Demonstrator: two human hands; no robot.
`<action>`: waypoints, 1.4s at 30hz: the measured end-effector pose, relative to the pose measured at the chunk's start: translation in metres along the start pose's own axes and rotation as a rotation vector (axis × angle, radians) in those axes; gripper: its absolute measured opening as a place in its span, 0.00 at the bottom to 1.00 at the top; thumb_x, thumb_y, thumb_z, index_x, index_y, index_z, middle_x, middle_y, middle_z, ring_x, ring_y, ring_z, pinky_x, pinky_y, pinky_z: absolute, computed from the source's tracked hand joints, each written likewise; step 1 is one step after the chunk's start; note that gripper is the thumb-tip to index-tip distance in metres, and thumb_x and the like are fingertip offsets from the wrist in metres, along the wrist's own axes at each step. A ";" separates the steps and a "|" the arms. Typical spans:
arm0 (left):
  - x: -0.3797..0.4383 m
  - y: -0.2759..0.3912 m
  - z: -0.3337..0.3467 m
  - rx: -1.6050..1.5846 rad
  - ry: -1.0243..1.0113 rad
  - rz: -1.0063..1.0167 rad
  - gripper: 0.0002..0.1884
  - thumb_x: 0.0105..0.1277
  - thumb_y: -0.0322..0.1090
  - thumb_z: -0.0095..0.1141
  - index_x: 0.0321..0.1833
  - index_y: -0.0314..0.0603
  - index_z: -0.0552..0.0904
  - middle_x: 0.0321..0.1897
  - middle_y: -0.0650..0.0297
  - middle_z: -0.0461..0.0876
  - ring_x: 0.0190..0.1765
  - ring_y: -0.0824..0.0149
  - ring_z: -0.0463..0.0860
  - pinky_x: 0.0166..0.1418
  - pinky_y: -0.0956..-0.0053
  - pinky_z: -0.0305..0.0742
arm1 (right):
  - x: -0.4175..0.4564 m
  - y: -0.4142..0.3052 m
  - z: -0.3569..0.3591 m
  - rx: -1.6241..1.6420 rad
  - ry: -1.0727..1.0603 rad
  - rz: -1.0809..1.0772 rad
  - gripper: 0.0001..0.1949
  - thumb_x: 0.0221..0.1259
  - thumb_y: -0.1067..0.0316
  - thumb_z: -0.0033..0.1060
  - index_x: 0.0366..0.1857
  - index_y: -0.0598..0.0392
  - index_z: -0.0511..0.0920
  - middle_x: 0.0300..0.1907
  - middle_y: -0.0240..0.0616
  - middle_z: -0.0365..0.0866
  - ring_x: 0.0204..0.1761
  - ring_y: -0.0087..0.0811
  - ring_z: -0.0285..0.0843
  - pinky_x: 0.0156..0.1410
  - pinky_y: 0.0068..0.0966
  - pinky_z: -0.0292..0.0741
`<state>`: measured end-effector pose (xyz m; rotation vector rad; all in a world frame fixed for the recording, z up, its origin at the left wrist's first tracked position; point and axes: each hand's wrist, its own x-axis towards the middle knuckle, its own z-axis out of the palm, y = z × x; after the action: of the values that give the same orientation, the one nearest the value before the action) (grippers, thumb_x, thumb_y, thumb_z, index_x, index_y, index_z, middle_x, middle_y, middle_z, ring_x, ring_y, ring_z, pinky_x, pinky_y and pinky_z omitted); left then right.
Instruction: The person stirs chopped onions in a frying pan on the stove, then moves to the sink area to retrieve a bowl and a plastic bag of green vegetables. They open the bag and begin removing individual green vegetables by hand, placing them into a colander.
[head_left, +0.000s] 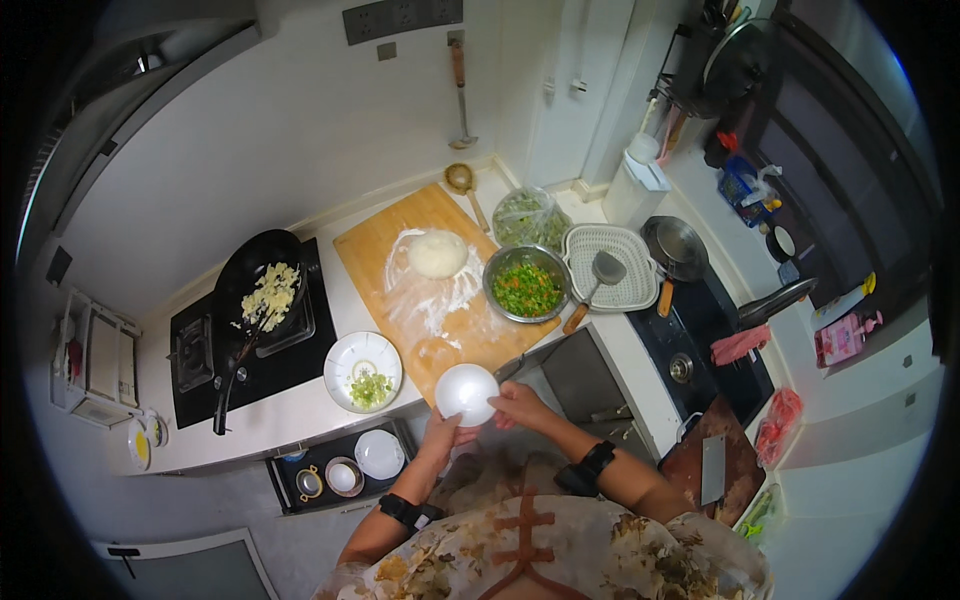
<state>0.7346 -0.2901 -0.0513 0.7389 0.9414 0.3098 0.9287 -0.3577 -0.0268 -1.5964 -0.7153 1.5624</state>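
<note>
A small white bowl (466, 394) is held between my two hands in front of my body, at the near edge of the wooden board (360, 247). My left hand (444, 433) grips its lower left rim, and my right hand (517, 406) pinches the right rim. No contents show inside it. On the floured board rests a round lump of dough (437, 254). A steel bowl (491, 300) of chopped green and orange vegetables (527, 289) stands on the board's right side. Left of the board, a white plate (341, 360) carries chopped scallion (370, 390).
A wok (232, 270) with scrambled egg (270, 296) sits on the black gas hob (193, 352). Below the counter, an open drawer (279, 480) holds dishes. To the right are a white colander (630, 262) with a spatula (606, 270), a dark sink (660, 330) and a cleaver (713, 469).
</note>
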 end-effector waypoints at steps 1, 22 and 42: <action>0.008 0.006 -0.007 -0.031 -0.003 0.005 0.21 0.68 0.30 0.44 0.63 0.37 0.58 0.47 0.47 0.77 0.41 0.53 0.84 0.41 0.66 0.84 | 0.007 -0.004 -0.001 -0.019 -0.044 0.009 0.13 0.62 0.59 0.56 0.39 0.59 0.74 0.27 0.38 0.80 0.24 0.28 0.81 0.27 0.22 0.77; 0.091 0.032 -0.034 -0.180 0.217 0.052 0.16 0.69 0.39 0.50 0.54 0.42 0.66 0.40 0.51 0.81 0.37 0.55 0.85 0.34 0.67 0.83 | 0.042 0.013 -0.243 0.899 0.622 0.071 0.34 0.59 0.40 0.56 0.63 0.50 0.60 0.44 0.47 0.74 0.45 0.40 0.76 0.47 0.37 0.76; 0.085 0.037 -0.015 -0.125 0.281 0.002 0.23 0.68 0.48 0.51 0.60 0.43 0.66 0.38 0.55 0.81 0.34 0.58 0.85 0.32 0.70 0.81 | 0.057 -0.042 -0.262 1.053 0.829 0.139 0.06 0.54 0.68 0.55 0.25 0.54 0.70 0.18 0.35 0.65 0.17 0.27 0.62 0.20 0.24 0.62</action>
<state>0.7734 -0.2107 -0.0841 0.5903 1.1753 0.4792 1.1980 -0.3248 -0.0374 -1.2476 0.6049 0.9014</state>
